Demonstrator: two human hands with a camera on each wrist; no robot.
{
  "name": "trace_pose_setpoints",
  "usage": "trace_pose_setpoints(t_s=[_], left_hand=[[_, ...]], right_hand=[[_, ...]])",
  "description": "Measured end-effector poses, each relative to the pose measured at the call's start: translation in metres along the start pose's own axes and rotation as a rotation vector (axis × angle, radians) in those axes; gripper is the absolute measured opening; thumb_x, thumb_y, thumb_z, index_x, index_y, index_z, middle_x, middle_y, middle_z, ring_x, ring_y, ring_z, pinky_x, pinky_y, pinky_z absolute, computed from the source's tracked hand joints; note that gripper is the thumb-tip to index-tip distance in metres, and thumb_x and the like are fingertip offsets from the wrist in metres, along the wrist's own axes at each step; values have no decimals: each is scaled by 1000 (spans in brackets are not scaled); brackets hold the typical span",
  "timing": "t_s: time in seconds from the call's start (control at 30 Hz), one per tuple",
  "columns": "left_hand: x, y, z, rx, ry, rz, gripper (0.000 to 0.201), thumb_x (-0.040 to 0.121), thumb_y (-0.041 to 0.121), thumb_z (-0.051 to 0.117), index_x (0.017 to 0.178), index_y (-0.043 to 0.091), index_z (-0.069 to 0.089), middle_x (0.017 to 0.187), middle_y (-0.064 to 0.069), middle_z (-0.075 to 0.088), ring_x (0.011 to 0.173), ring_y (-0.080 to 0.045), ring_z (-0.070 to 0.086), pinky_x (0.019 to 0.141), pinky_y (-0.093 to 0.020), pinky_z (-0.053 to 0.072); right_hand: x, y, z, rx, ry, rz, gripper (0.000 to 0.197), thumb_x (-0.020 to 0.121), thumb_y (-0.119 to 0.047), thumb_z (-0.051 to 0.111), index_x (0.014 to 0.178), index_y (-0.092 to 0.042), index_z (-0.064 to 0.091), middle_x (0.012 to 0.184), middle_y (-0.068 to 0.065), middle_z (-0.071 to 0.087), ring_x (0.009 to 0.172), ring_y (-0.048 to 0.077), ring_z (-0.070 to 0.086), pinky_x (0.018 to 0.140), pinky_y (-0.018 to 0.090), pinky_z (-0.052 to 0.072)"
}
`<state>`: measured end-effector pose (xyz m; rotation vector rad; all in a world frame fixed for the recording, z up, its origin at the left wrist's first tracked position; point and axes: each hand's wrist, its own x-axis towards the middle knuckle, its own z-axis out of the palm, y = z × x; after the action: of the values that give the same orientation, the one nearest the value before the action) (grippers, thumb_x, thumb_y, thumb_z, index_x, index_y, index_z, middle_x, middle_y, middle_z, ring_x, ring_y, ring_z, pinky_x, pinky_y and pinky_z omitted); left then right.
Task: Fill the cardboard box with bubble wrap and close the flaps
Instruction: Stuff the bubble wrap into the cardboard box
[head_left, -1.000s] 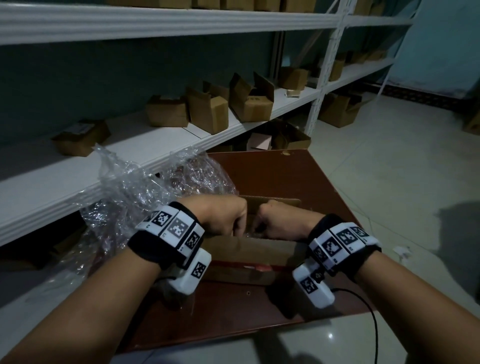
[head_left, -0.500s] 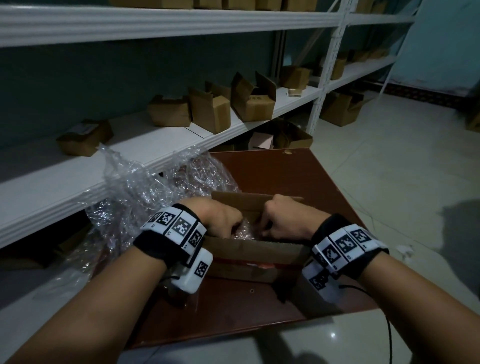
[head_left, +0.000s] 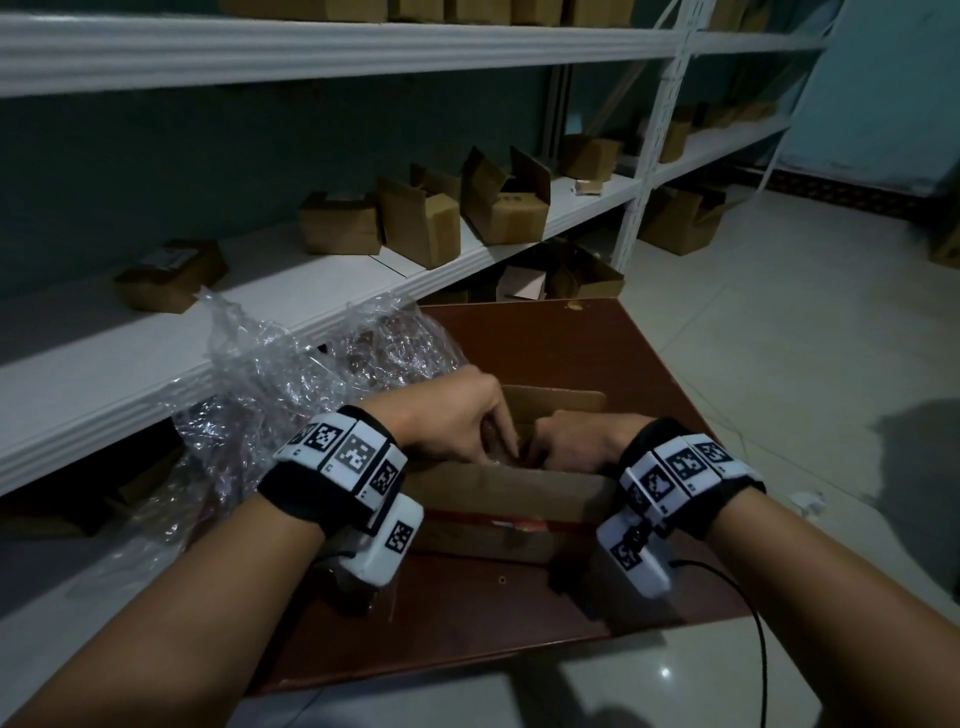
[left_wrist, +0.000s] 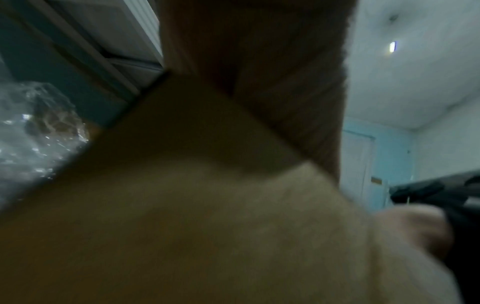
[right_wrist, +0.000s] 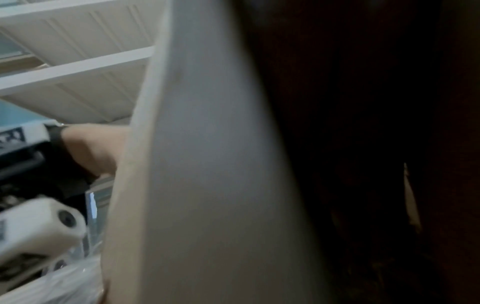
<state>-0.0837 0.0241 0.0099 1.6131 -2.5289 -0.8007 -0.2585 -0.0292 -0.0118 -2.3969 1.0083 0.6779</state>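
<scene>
The small cardboard box (head_left: 509, 496) stands open on the brown table (head_left: 519, 613), its far flap (head_left: 563, 402) upright. Both hands reach into its opening from above. My left hand (head_left: 467, 421) points its straight fingers (head_left: 506, 441) down inside and presses on clear bubble wrap there. My right hand (head_left: 576, 441) is bent over the near wall, and its fingers are hidden inside the box. The wrist views are blurred, filled by cardboard (left_wrist: 207, 205) and a pale box wall (right_wrist: 207, 164).
A big loose heap of bubble wrap (head_left: 291, 384) lies on the table's left side against the white shelf (head_left: 130, 374). Several cardboard boxes (head_left: 415, 223) stand on that shelf. A black cable (head_left: 756, 623) trails from my right wrist. Tiled floor (head_left: 779, 338) lies to the right.
Both hands have pushed further down into the box. The left hand's fingers went from a fist to straight. The far flap now shows behind the hands.
</scene>
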Motion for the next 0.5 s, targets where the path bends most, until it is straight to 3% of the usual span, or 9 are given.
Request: trace_pose_setpoints(t_s=[0.07, 0.13, 0.27, 0.4, 0.43, 0.5], left_hand=[[4, 6, -2, -25, 58, 25, 31, 69, 22, 94, 98, 22, 84, 95, 4, 81, 87, -9, 75, 87, -27, 60], [8, 8, -2, 30, -23, -26, 23, 73, 17, 91, 95, 20, 84, 90, 5, 80, 82, -7, 73, 87, -32, 60], [7, 0, 0, 128, -234, -198, 22, 84, 12, 80, 105, 18, 82, 104, 8, 78, 99, -9, 70, 98, -36, 57], [3, -4, -4, 55, -381, -265, 30, 87, 17, 79, 117, 17, 78, 109, 7, 77, 103, -11, 70, 96, -33, 58], [3, -5, -4, 44, -396, -265, 32, 87, 17, 79, 119, 17, 77, 111, 5, 77, 104, -12, 70, 96, -33, 58], [3, -8, -3, 41, -397, -252, 33, 88, 15, 78, 121, 16, 76, 113, 5, 77, 105, -11, 71, 95, -32, 58]], right_hand=[[1, 0, 0, 11, 7, 18, 19, 100, -19, 57, 112, -13, 69, 91, -2, 65, 79, 13, 59, 69, 25, 44], [-1, 3, 1, 32, 25, 13, 21, 99, -20, 59, 115, -12, 70, 97, -2, 68, 88, 15, 63, 72, 25, 47], [-11, 5, 7, 73, 142, -51, 27, 96, -17, 63, 121, -21, 72, 116, 1, 72, 105, 18, 66, 91, 33, 53], [-14, 6, 11, 18, 236, -103, 29, 96, -14, 62, 123, -20, 72, 117, 0, 71, 107, 14, 65, 76, 19, 48], [-15, 7, 12, 20, 269, -120, 29, 94, -14, 65, 121, -20, 74, 114, -2, 72, 103, 13, 66, 73, 19, 51], [-14, 12, 14, 28, 353, -162, 25, 88, -14, 70, 111, -20, 78, 104, -4, 75, 95, 12, 70, 77, 28, 61]])
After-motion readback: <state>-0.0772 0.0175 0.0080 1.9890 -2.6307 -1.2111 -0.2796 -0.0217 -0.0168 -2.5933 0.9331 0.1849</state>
